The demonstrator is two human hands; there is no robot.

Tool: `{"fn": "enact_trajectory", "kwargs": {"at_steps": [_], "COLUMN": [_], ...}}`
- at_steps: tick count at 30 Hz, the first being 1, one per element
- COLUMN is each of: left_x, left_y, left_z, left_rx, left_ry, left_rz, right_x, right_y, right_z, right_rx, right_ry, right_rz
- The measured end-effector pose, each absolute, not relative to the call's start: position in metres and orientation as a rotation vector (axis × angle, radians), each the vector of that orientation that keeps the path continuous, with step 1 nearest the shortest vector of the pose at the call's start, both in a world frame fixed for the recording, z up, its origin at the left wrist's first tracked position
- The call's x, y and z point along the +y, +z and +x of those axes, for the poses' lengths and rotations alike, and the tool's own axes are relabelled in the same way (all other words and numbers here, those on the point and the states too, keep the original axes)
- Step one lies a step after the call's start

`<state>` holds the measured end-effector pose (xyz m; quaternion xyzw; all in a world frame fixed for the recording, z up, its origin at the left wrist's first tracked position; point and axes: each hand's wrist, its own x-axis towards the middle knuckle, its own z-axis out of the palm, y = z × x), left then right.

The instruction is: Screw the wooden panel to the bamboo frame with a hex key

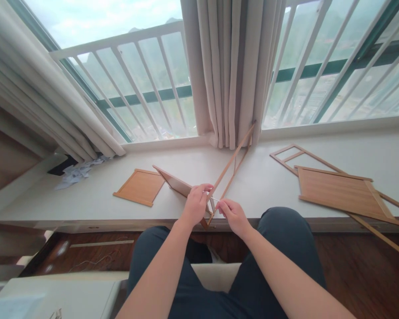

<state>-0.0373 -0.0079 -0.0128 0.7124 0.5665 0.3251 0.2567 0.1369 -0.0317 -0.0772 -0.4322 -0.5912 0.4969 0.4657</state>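
Note:
Close to the sill's front edge, my left hand (196,204) is closed around the end of a wooden panel (173,180), where it meets a narrow wooden frame (234,161). The panel stands on edge and slants to the left; the frame leans up towards the curtain. Between the fingertips of my right hand (232,215) is a thin metal rod (214,199), perhaps a hex key, pointing at the joint beside my left fingers. My left hand hides the far end of the rod and part of the joint.
On the white sill (96,199), a flat wooden panel (141,186) lies to the left. At right, another panel (342,190) rests over a ladder-like frame (287,155). Paper scraps (75,173) lie far left, and the curtain (224,75) hangs behind. A white surface (86,297) stands lower left.

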Motion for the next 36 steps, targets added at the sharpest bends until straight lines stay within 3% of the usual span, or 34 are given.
{"fn": "enact_trajectory", "kwargs": {"at_steps": [24, 36], "left_x": [-0.007, -0.008], "left_y": [-0.014, -0.015], "left_z": [-0.037, -0.036], "left_rx": [1.486, 1.496], "left_ry": [0.913, 0.914], "left_rz": [1.939, 1.959], "right_x": [-0.041, -0.038], "right_y": [-0.085, -0.082], "right_z": [0.134, 0.139], "right_rx": [-1.567, -1.648], "right_ry": [1.174, 0.945], "right_rz": [-1.058, -1.097]}}
